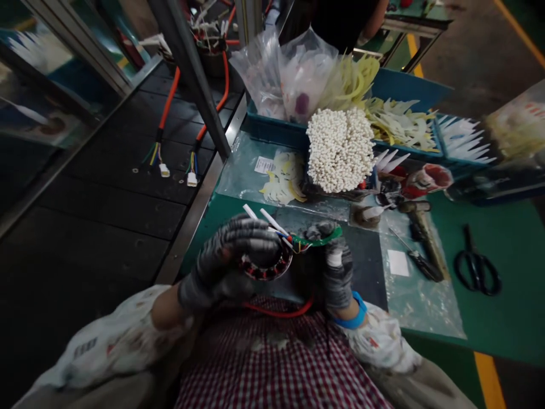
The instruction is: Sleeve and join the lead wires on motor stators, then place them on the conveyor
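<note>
My left hand (pixel 232 253), in a grey striped glove, is closed around the left side of a motor stator (pixel 272 272), a ring with dark red windings inside. Two white sleeves (pixel 267 218) and thin coloured wires (pixel 284 234) rise above the ring beside my left fingers. My right hand (pixel 339 270), gloved too, grips the right end of a curved green circuit board (pixel 318 240), to which the wires run. Fingers of the right hand show behind the board. A red cable (pixel 283 312) hangs in a loop below, against the checked apron. Glove and palm hide part of the stator.
Ahead stand a bundle of white-tipped sticks (pixel 339 149) and blue bins (pixel 272 132) with bags and yellowish strips. To the right lie a hammer (pixel 428 238), a screwdriver (pixel 419 258) and black scissors (pixel 477 267). A metal post (pixel 193 79) and a black slatted conveyor (pixel 114 227) are left.
</note>
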Demonstrator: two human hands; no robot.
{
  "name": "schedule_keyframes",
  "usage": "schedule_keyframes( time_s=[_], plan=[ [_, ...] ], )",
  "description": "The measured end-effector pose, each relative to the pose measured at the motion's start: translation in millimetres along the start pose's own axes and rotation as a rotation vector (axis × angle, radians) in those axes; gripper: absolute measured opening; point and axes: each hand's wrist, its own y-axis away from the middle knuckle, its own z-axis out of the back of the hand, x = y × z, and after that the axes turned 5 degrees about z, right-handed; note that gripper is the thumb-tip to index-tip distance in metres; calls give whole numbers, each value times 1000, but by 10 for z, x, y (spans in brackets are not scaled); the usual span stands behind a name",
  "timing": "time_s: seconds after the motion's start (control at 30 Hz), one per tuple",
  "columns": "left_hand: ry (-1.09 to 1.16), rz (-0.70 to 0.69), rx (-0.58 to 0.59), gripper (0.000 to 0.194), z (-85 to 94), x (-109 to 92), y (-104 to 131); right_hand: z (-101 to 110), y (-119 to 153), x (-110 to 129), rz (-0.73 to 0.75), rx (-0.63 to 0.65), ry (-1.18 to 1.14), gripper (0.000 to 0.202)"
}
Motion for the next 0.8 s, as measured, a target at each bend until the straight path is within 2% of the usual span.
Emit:
schedule_keyframes(
  time_s=[0.1,0.23,0.27,0.33,0.43,0.53,0.6,0.7,0.8],
  plan=[
    [-42,18,-56,28,30,136,-148,-148,18,-64,28,-61,-50,46],
    [-57,-30,53,5,-54,246,-281,-236,61,-88,25,-19,-146,46],
    [-29,-40,69,4,-50,295,-319,-233,69,-91,33,-32,-192,42],
    [9,-3,64,13,-22,467,-446,-214,82,-95,67,-41,-272,32],
    [-97,103,46,27,-44,903,-794,-181,113,-105,110,30,-273,28],
    [-175,93,144,36,-246,1342,-1227,-163,158,-134,124,90,-211,31],
    [-214,79,221,41,-438,1516,-1466,-165,188,-157,151,71,-204,33],
    [-249,63,325,36,-674,1588,-1667,-197,208,-163,213,28,-224,36],
    [-238,48,377,28,-760,1566,-1682,-234,177,-111,254,19,-251,32]
  ],
)
